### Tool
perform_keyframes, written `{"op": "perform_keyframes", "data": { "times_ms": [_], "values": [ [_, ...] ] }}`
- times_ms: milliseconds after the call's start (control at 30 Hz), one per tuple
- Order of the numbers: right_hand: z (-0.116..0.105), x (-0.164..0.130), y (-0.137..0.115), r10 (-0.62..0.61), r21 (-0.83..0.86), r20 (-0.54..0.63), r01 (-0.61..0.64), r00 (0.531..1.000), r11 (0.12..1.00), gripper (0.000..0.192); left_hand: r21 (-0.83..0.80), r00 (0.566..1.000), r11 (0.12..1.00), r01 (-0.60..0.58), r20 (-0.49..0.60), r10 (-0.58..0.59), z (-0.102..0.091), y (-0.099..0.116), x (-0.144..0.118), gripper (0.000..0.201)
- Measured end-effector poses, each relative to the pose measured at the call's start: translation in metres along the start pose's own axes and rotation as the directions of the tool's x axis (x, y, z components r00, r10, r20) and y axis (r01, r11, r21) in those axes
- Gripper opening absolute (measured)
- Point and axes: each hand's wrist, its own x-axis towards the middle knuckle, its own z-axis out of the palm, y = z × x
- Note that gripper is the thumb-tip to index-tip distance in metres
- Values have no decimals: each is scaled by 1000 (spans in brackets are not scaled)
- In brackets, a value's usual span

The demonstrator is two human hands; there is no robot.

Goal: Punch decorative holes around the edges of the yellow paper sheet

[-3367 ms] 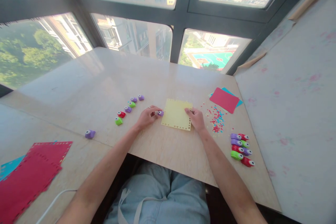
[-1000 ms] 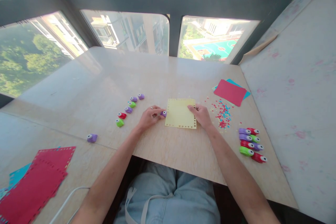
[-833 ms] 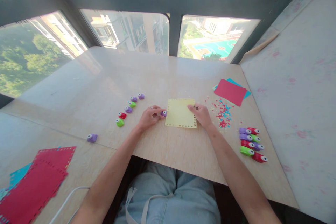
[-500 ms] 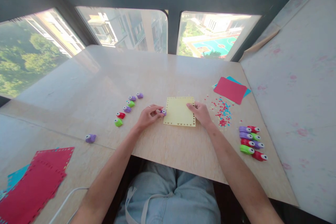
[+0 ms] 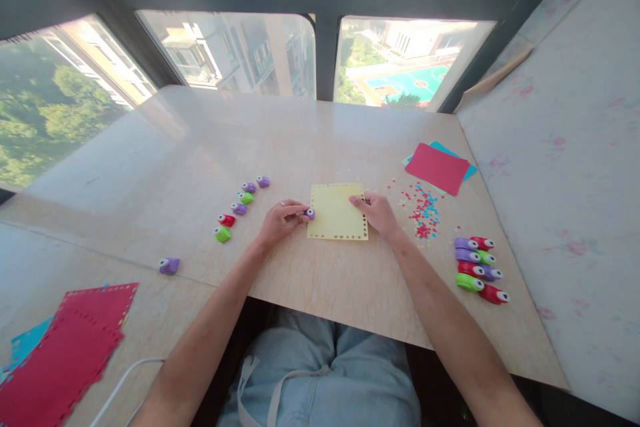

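Note:
A pale yellow sheet of paper lies in front of me, with small punched holes along its edges. My left hand grips a purple craft punch at the sheet's left edge. Whether the edge sits inside the punch's slot is too small to tell. On the opposite side, my right hand pinches the sheet's right edge, thumb on top and fingers mostly hidden. Small red and blue paper bits are scattered right of that hand.
Several coloured punches form a slanting row at left, with one purple punch apart. More punches stand grouped at right. Red and blue sheets lie at back right; punched red sheets lie front left, near a white cable.
The view has shifted slightly, moving most things a little left in the picture. Both hands keep their grip, and the punch stays at the sheet's left edge, sitting slightly closer in.

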Motion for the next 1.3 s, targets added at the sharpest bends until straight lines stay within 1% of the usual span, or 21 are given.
{"op": "perform_keyframes", "data": {
  "times_ms": [167, 333, 433, 600, 700, 800, 900, 1133, 1300],
  "values": [
    [2, 0, -1, 15, 9, 1, -15, 1000, 1000, 47, 30, 1000, 1000, -6, -29, 7, 3, 3, -2, 22],
    [1, -1, -4, 32, 16, -11, -32, 999, 999, 47, 56, 999, 998, 34, -43, -32, 3, 8, -2, 26],
    [0, -3, -6, 40, 9, -28, -40, 999, 999, 47, 26, 997, 998, 60, -50, -59, 2, 10, -2, 28],
    [-1, -5, -8, 45, 8, -41, -45, 998, 999, 50, -42, 992, 993, 109, -63, -111, 0, 11, -2, 27],
    [-1, -5, -9, 51, 13, -35, -51, 998, 999, 51, -40, 994, 994, 98, -43, -100, -2, 12, -2, 27],
    [-2, -6, -10, 66, 22, -24, -65, 998, 998, 51, -9, 998, 998, 58, -14, -58, -2, 11, -1, 26],
    [-2, -7, -11, 76, 45, -6, -76, 997, 996, 50, 11, 999, 999, 30, -12, -30, -2, 10, -1, 22],
    [-1, -7, -12, 128, 11, -39, -127, 991, 992, 49, 51, 999, 998, 34, -27, -32, 0, 9, -1, 20],
    [-1, -8, -17, 145, 21, -38, -144, 989, 989, 49, 54, 996, 996, 71, -60, -68, 3, 11, 0, 21]
  ]
}}
